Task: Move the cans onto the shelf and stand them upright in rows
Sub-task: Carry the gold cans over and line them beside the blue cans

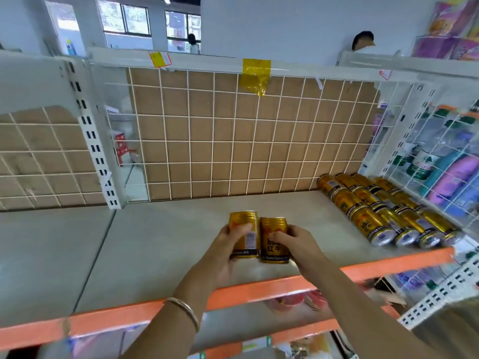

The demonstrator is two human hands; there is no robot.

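Two gold cans with dark bands are held side by side over the front middle of the grey shelf [160, 244]. My left hand [228, 252] grips the left can [246, 229]; a bangle sits on that wrist. My right hand [298, 242] grips the right can [273, 244]. Both cans are upright and touch each other. Whether their bases rest on the shelf is hidden by my hands. At the shelf's right end, several more gold cans [375, 211] stand upright in rows against the side grid.
An orange front rail [259, 288] edges the shelf. A white wire grid [233, 141] backed by cardboard closes the rear. A wire side panel [440, 161] at right has bottles behind it. Lower shelves hold packaged goods. A person's head shows behind the top shelf.
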